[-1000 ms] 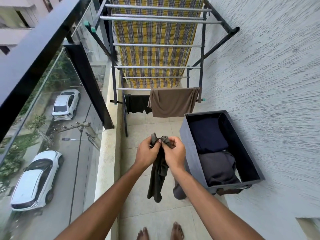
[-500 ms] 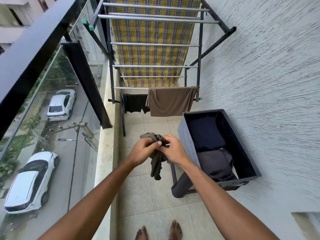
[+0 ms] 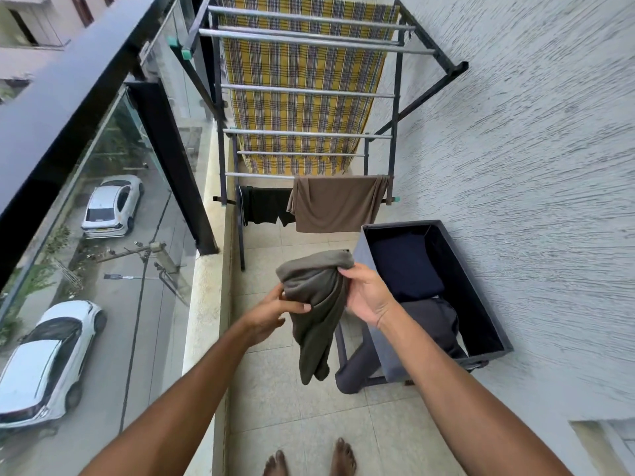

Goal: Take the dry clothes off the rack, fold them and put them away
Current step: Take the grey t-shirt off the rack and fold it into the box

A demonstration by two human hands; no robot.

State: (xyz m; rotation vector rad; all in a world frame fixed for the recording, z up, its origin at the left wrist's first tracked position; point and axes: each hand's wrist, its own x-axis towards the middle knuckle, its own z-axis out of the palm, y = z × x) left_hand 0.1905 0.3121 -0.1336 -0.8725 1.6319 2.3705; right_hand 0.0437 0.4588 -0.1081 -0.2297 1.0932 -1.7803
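Note:
I hold a dark olive garment (image 3: 318, 304) in front of me above the balcony floor. My left hand (image 3: 271, 312) grips its lower left side and my right hand (image 3: 369, 293) grips its upper right edge; its loose end hangs down. The drying rack (image 3: 305, 91) stands ahead with a yellow plaid cloth (image 3: 299, 70), a brown cloth (image 3: 338, 204) and a black garment (image 3: 266, 204) hanging on it. A dark fabric bin (image 3: 488, 304) at my right holds a folded navy piece (image 3: 405, 266) and a folded grey piece (image 3: 433, 321).
A rough white wall (image 3: 532, 166) runs along the right. A glass railing with a black top rail (image 3: 68, 108) and a low ledge (image 3: 202, 321) close the left side. White cars are parked on the street below. My bare feet (image 3: 309, 460) stand on the tiled floor.
The garment went from a long hanging bunch to a wider, shorter bundle. My hands moved apart, the right one up to the garment's top edge, the left one lower.

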